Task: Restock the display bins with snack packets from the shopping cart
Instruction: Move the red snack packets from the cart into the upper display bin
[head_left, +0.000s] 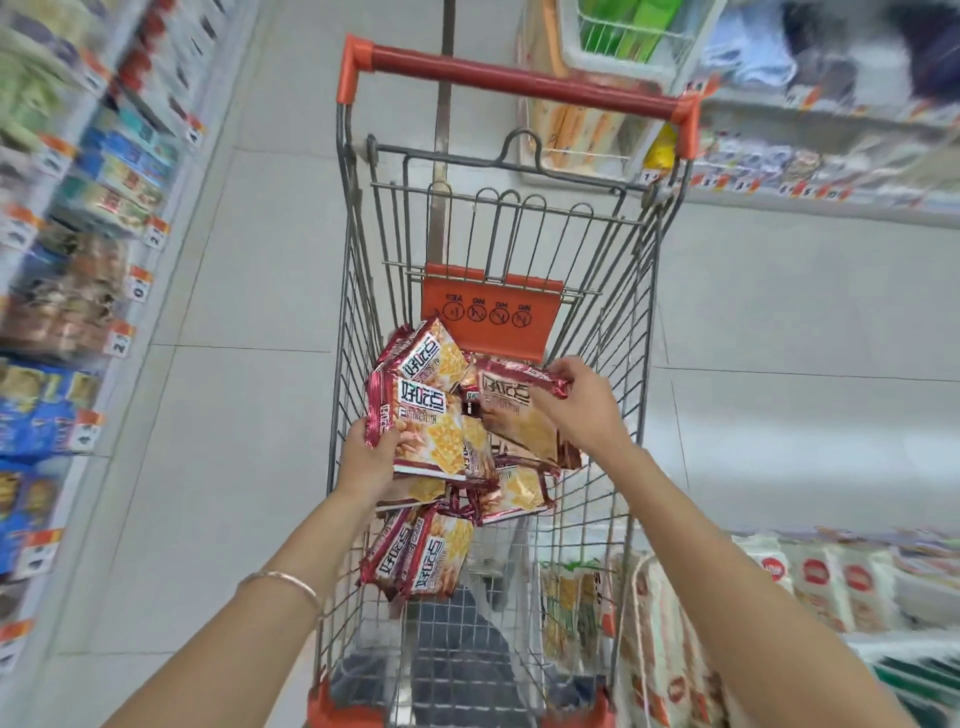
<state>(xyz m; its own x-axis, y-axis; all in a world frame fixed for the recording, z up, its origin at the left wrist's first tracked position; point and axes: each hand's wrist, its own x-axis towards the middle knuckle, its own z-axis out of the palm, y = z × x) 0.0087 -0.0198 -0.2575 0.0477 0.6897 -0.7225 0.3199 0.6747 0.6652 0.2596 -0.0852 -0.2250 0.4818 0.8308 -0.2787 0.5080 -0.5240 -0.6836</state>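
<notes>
Inside cart: your two hands reach into the shopping cart (519, 249), both among the snack packets (431, 551).
Left hand (371, 460): fingers closed round the lower edge of a small stack of packets (415, 415), lifted slightly off the pile.
Right hand (576, 402): pinching the top edge of one packet (511, 410), tilted up.
Pile: loose packets heaped mid-basket, below the orange flap (491, 312).
Wrist: your left wears a bangle (283, 579).
Shelves (67, 291): blurred, both sides.

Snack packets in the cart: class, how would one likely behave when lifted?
Probably light: the left hand holds several snack packets at once. Likely slippery, given the glossy wrapper. Contents perhaps fragile; they look like crackers.
</notes>
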